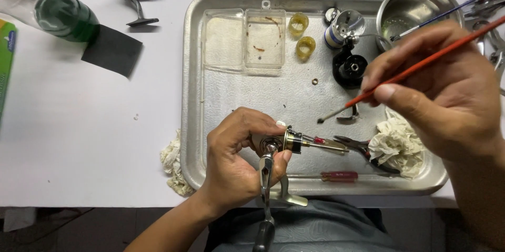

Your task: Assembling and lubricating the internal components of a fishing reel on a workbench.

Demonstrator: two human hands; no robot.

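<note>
Both hands are closed: the left hand [236, 149] grips a reel body [286, 140] over the tray's [192, 126] near edge, the right hand [447, 89] pinches a thin red brush [421, 65]. The reel is judged rigid, metal, maybe greasy; it is best held by the body. A steel bowl [407, 5] at the far right corner holds clear liquid

- A single head-worn view looks almost straight down from above the person's lap onto the white surface [79, 126].
- It sits close: the left hand [239, 157] fills the lower centre, the right hand [447, 94] the right edge.
- Beyond both hands, the surface's far side is cut off at the top.
</note>
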